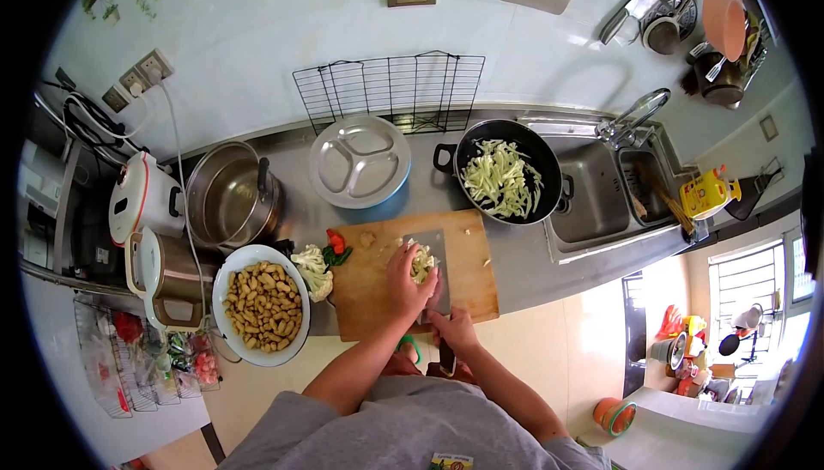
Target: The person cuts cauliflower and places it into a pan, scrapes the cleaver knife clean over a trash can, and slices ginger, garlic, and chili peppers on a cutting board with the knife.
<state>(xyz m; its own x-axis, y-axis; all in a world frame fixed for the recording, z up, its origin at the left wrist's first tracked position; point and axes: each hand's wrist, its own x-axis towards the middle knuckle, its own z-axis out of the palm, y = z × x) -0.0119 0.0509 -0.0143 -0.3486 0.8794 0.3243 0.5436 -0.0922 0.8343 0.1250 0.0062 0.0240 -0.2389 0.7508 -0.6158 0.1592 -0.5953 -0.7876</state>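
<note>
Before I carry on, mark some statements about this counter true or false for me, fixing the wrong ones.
1. The right hand grips the knife. True.
2. The left hand is inside the sink. False: it is over the cutting board.
3. The black pan holds pale cut strips. True.
4. The cauliflower lies right of the board. False: left of it.
5. The peanuts are in a white bowl. True.
</note>
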